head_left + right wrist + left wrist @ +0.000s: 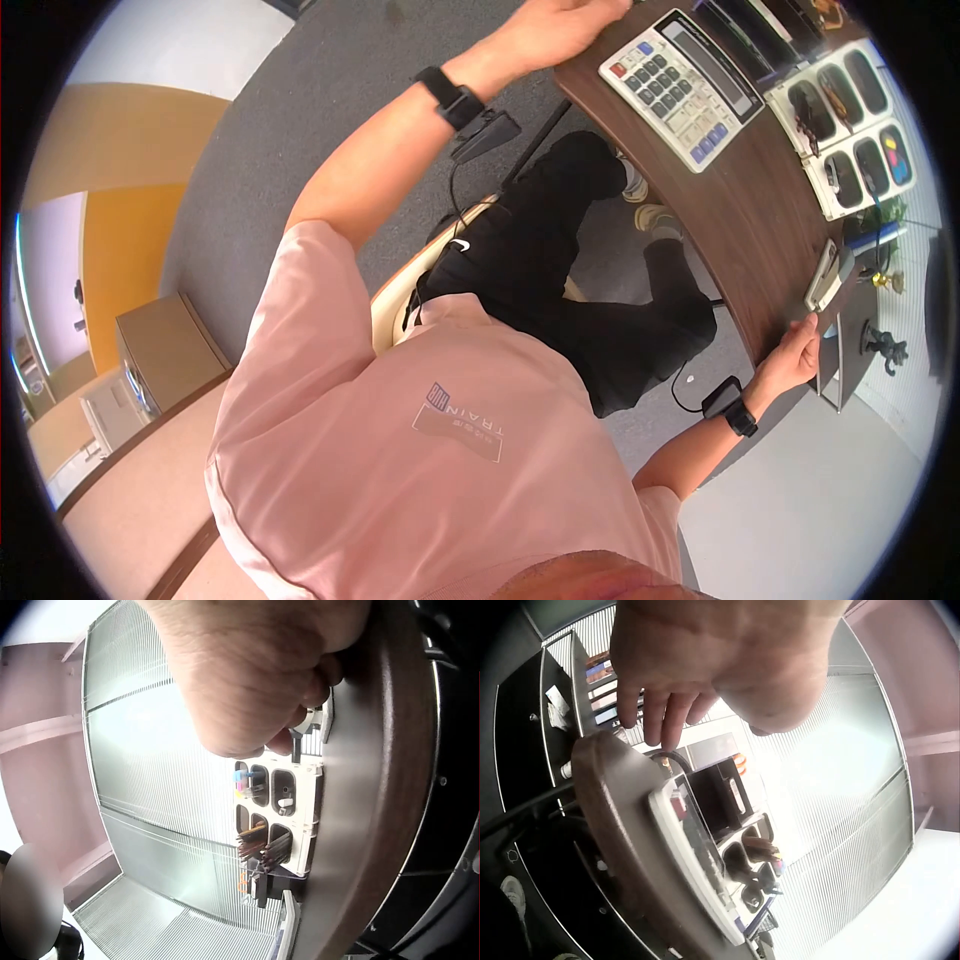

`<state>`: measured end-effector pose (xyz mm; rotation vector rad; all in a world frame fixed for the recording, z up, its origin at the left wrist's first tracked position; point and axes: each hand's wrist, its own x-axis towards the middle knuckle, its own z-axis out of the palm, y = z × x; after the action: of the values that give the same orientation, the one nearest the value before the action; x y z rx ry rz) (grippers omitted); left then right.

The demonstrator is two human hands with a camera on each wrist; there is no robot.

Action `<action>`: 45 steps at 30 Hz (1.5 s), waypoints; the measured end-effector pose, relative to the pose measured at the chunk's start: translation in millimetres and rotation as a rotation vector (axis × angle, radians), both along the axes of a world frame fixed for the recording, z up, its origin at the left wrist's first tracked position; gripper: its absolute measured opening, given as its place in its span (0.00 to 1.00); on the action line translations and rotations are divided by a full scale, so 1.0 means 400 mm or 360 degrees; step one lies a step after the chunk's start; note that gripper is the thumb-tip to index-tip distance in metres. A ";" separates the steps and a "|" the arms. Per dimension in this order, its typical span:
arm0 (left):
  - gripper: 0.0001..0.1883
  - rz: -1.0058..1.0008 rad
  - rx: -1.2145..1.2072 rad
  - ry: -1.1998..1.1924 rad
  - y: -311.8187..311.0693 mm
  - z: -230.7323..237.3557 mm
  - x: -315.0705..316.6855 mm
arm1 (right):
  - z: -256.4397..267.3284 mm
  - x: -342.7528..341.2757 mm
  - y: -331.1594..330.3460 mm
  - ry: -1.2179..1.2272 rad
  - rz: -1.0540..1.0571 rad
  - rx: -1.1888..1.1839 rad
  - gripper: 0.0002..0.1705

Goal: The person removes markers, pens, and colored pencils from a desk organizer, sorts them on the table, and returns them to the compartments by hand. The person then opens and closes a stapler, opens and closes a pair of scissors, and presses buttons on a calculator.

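Fingers of the right hand [792, 358] curl just beside the near end of the stapler [825, 277], the closer hand to it; whether they touch or clamp anything, I cannot tell. The stapler lies on the worktop [745, 235], long axis running roughly away from them, toward the pen holder [842, 211]. Farther from the stapler sits the calculator [683, 90], then the left hand [566, 34], fingers extended, slightly apart (nothing visible in them).

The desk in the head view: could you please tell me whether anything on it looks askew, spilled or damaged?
Nothing stands out: the calculator lies face up on the desk, the white organizer beside it has items in its compartments, and no spill or breakage is visible.
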<state>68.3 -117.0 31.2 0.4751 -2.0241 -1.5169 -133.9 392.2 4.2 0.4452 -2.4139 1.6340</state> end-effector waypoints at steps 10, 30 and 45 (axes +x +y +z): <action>0.28 -0.0068 0.0011 0.0078 0.010 -0.030 -0.013 | 0.017 0.004 -0.015 0.0058 -0.0113 0.0165 0.32; 0.27 0.0080 -0.0446 0.0221 0.030 -0.166 0.001 | -0.008 -0.003 0.009 0.0059 -0.0020 0.0149 0.31; 0.27 0.0074 -0.0095 -0.0223 0.116 0.040 -0.011 | 0.042 0.054 -0.041 0.0010 -0.0035 0.0195 0.25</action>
<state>63.9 -70.5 47.2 0.6155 -2.1426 -1.4269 -112.2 375.7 21.2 0.4404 -2.5142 1.4791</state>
